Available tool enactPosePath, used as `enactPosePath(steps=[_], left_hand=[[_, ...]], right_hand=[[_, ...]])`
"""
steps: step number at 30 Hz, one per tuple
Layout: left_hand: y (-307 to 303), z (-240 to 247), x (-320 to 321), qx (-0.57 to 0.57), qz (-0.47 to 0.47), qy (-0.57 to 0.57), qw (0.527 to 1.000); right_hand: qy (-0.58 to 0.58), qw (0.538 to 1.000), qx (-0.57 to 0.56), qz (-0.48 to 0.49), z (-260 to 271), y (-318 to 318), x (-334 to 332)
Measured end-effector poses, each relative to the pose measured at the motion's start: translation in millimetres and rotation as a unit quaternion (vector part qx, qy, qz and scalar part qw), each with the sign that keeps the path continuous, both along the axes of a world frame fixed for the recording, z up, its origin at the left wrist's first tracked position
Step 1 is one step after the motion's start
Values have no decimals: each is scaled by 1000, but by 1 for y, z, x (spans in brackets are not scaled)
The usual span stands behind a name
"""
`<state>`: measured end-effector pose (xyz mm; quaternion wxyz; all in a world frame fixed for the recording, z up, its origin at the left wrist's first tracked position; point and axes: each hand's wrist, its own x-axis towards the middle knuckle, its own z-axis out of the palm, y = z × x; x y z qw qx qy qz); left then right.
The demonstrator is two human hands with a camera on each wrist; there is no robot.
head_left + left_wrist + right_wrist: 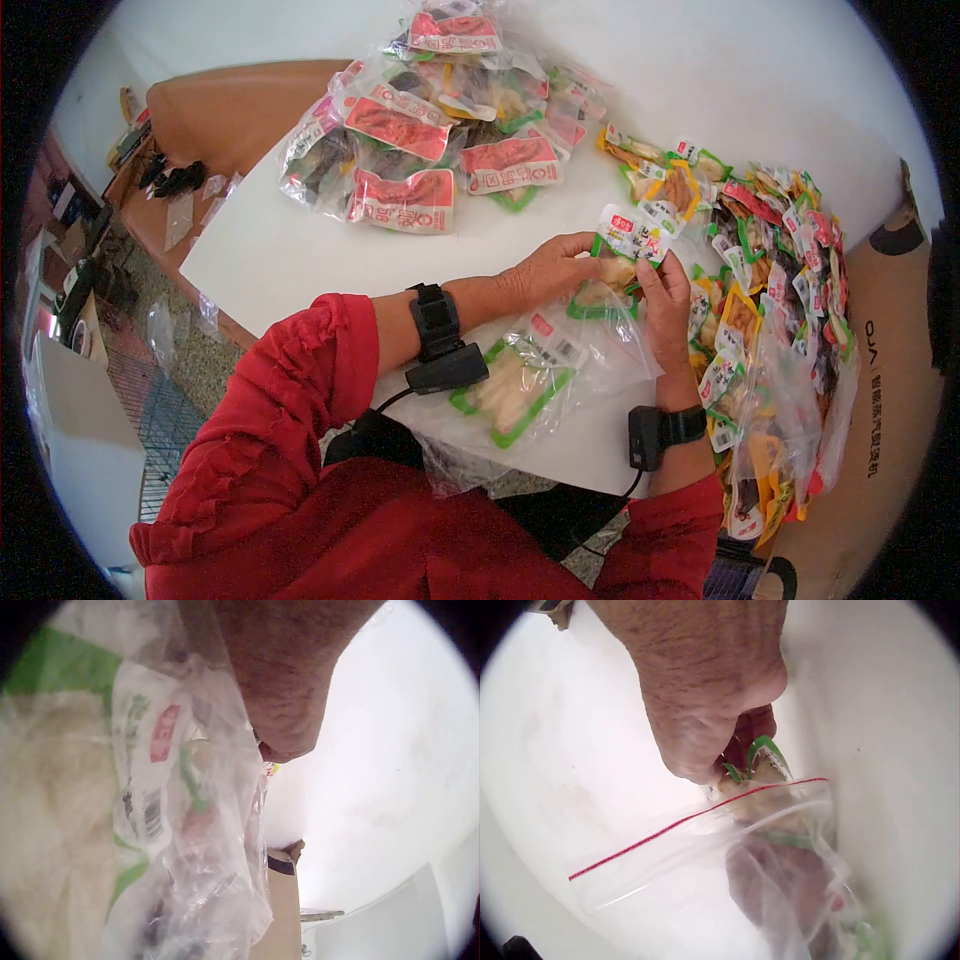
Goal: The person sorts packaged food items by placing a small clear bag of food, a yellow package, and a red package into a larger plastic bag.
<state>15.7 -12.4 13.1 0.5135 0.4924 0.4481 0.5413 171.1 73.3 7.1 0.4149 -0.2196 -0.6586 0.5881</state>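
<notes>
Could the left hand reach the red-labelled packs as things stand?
Probably yes: only bare table lies between the left hand and the red-labelled packs, though it is pinching a green-edged packet.

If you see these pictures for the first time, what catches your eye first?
The left hand and the right hand hold a green-edged snack packet over a clear zip bag in the middle of the white table. A heap of colourful packets lies at the right edge, and filled bags of red packets lie at the far side.

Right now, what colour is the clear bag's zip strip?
Red; the zip strip shows best in the right wrist view.
</notes>
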Motion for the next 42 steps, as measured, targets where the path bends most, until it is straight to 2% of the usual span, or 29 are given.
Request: enactPosePath(steps=[8, 10, 14, 16, 20, 23, 31, 35, 37, 42], left_hand=[[3, -5, -1, 7, -31, -55, 998], [11, -16, 1, 104, -58, -46, 992], [15, -21, 1, 63, -72, -62, 993], [21, -33, -2, 79, -62, 48, 994], [26, -42, -1, 114, -58, 59, 990], [23, -35, -1, 123, -67, 49, 989], [5, -10, -1, 115, -60, 110, 985], [10, -19, 0, 125, -65, 67, 988], [13, -21, -1, 141, -50, 133, 980], [10, -18, -2, 130, -41, 184, 973]], right_hand=[[14, 1000, -14, -15, 2, -3, 0], [12, 999, -14, -26, 1, -2, 1], [0, 997, 25, -74, 2, 0, 1], [2, 996, 26, -83, 3, -1, 1], [14, 997, 7, -74, 4, -2, 0], [22, 997, -1, -67, 4, -2, 0], [36, 997, -6, -62, 2, -1, 0], [38, 996, -20, -77, 5, -3, -1], [40, 995, -23, -88, 5, -3, -1], [20, 996, -23, -88, -1, 4, 3]])
